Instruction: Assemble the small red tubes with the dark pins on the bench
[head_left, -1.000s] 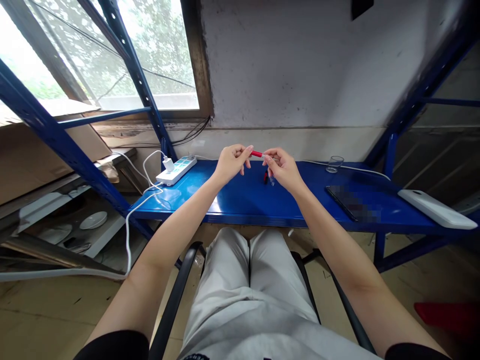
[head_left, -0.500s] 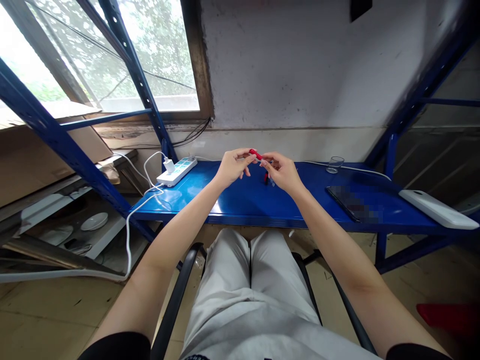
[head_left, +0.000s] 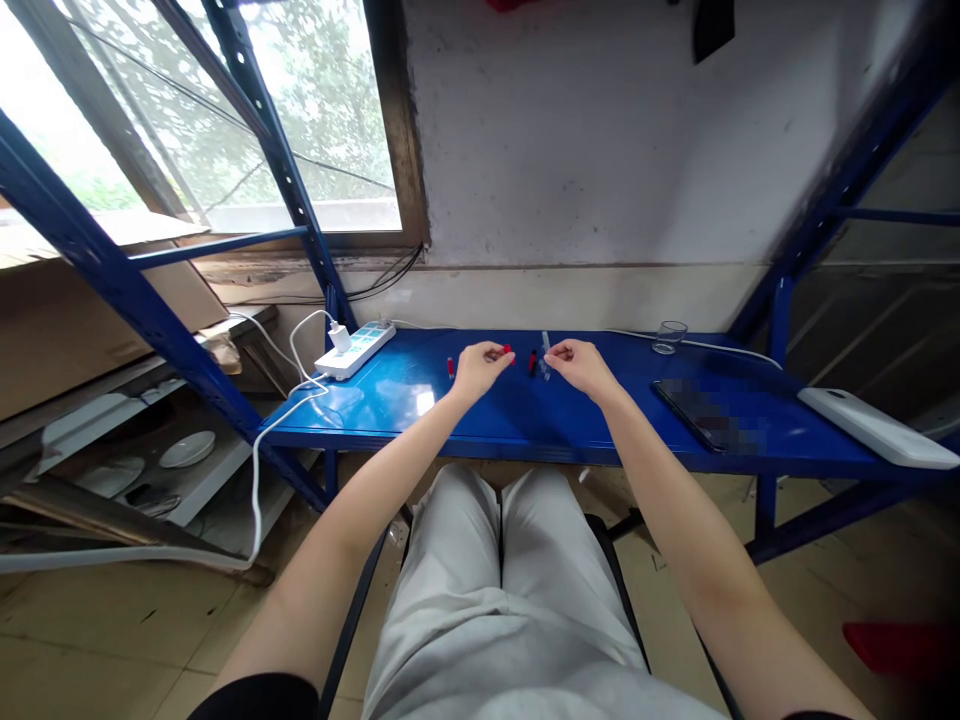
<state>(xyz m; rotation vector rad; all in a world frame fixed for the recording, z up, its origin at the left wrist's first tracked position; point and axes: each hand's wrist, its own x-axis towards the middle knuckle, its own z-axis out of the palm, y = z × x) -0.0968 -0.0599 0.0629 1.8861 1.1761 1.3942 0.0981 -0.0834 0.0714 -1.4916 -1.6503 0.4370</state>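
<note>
My left hand is closed on a small red piece above the blue table. To its right, my right hand pinches a small clear piece by its lower end. Several small clear pieces lie just below my right fingertips. A red and black piece stands or lies between the two hands; which one I cannot tell. Left of my left hand is another small red piece with a pale lower end. The hands are apart.
A white power strip with a plug and cable is at the table's left end. On the right are a clear glass, a black phone and a white flat object. Blue metal posts rise at both sides.
My hands have moved apart and down toward the table. The red piece stays in my left hand, while my right hand has let go of it and now pinches a clear piece.
</note>
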